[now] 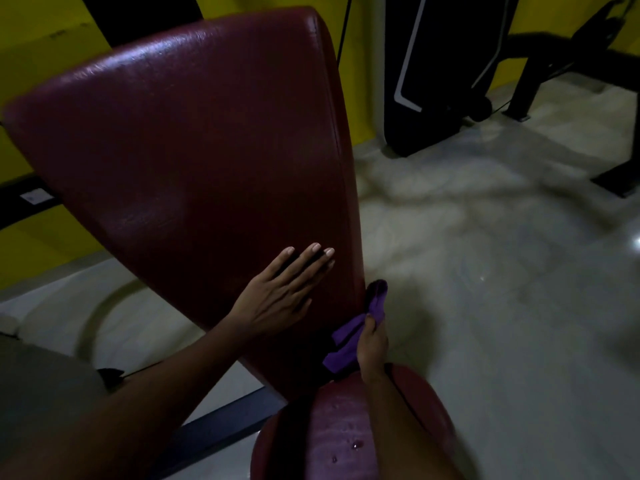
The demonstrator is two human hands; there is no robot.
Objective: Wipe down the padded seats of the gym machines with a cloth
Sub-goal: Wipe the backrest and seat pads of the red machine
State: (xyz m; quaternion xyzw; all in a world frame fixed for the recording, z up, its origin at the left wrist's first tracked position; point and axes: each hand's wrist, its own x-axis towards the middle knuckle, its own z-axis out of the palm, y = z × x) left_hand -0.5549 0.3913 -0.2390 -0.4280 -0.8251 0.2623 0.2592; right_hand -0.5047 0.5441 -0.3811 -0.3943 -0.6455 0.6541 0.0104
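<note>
While the right hand curls its fingers and thumb round a purple cloth, bunching it against the lower right edge of the maroon back pad, the left hand lies flat on the pad's face just to the left, fingers straight and close together, holding nothing. That flat palm looks like a brace: it probably steadies the tilted pad so the cloth can be pushed firmly along the side seam without the upholstery giving way. The cloth sits low, close to the gap where the back pad meets the seat pad at the near end, and one end of it pokes up past the fingers along the edge. A few droplets shine on the seat pad, which suggests it is damp and, I'd judge, not yet wiped dry. The broad upper face of the back pad glints in the dim light. Beyond, to the right, a pale glossy floor stretches away to a black machine standing against the yellow wall on the far side.
</note>
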